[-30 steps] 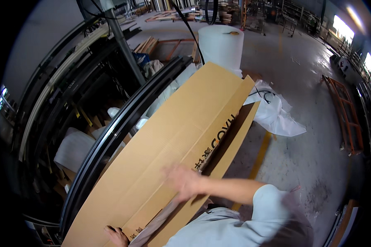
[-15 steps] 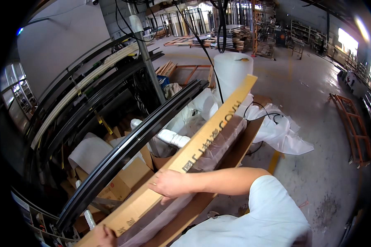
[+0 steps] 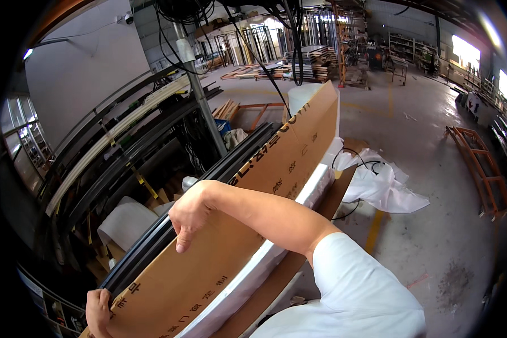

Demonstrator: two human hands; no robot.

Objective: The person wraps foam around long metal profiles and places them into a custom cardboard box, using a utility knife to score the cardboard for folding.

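Right-hand grip [image 3: 191, 213] hooked over the flap [image 3: 217, 253] at its upper edge, near mid-length, thumb on near face; left-hand grip [image 3: 98, 311] curled on same edge, lower-left end. Carton [image 3: 285, 270]: brown cardboard, long, trough-shaped. Flap: flat, matt, printed, tilted up, long axis lower left to upper right. Wrapped length [image 3: 243, 283]: white, creased, parallel inside carton, right of and below right-hand grip.
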